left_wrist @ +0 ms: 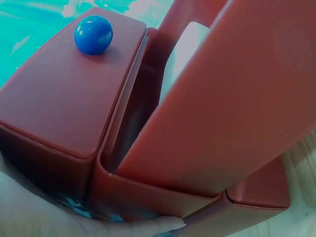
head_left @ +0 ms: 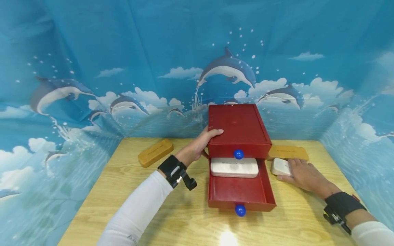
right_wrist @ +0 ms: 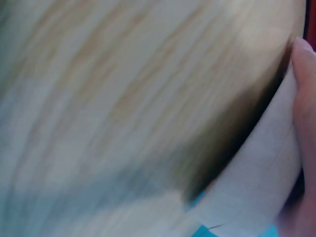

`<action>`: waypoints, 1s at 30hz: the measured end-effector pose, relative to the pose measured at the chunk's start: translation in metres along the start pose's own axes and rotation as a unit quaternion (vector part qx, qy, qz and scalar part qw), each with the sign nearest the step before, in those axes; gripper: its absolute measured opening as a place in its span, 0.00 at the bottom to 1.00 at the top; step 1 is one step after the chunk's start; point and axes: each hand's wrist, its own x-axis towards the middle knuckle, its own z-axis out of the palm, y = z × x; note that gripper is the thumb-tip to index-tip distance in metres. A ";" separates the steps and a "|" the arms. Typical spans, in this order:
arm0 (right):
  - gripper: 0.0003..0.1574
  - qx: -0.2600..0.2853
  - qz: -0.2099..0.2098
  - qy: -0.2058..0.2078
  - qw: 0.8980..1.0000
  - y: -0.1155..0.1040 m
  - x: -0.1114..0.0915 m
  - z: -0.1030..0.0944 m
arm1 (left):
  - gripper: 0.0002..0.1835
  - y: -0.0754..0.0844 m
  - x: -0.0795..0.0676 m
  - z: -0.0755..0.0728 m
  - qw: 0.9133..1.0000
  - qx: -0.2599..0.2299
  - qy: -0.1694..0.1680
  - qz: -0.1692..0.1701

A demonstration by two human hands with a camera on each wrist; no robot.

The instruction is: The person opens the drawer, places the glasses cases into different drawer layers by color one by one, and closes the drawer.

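A red drawer cabinet (head_left: 237, 124) stands in the middle of the wooden table, its upper drawer closed behind a blue knob (head_left: 238, 154). Below that, a drawer (head_left: 240, 191) is pulled out, and a white glasses case (head_left: 234, 168) lies across its back part. My left hand (head_left: 200, 145) rests on the cabinet's left side, thumb over the top edge, fingers along the wall. At the cabinet's right, my right hand (head_left: 304, 174) grips a second white glasses case (head_left: 280, 167). The right wrist view shows the thumb (right_wrist: 305, 79) against this case; my hand covers much of it.
A yellow-brown case (head_left: 156, 152) lies left of the cabinet. Another yellow-brown case (head_left: 287, 152) sits at the right, behind the white one. In the left wrist view, one more red section (left_wrist: 261, 190) shows beneath the pulled-out drawer. A dolphin-print curtain (head_left: 172, 51) surrounds the table.
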 end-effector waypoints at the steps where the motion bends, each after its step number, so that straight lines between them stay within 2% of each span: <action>1: 0.52 -0.004 0.001 -0.002 1.000 -0.001 0.000 -0.002 | 0.46 0.000 0.000 0.000 1.000 0.000 0.000 -0.001; 5: 0.51 -0.020 0.002 -0.006 1.000 -0.005 0.001 -0.007 | 0.46 0.000 0.001 0.001 1.000 0.002 0.004 -0.001; 12: 0.48 -0.006 -0.002 -0.005 1.000 -0.011 -0.003 -0.018 | 0.45 -0.001 0.001 0.002 1.000 0.006 0.004 -0.003; 18: 0.44 -0.009 0.006 -0.019 1.000 -0.019 -0.007 -0.048 | 0.45 -0.003 0.003 0.002 1.000 0.002 0.009 -0.005; 30: 0.47 -0.032 0.012 -0.034 0.999 -0.047 -0.009 -0.108 | 0.44 -0.003 0.003 0.003 1.000 0.002 0.013 0.002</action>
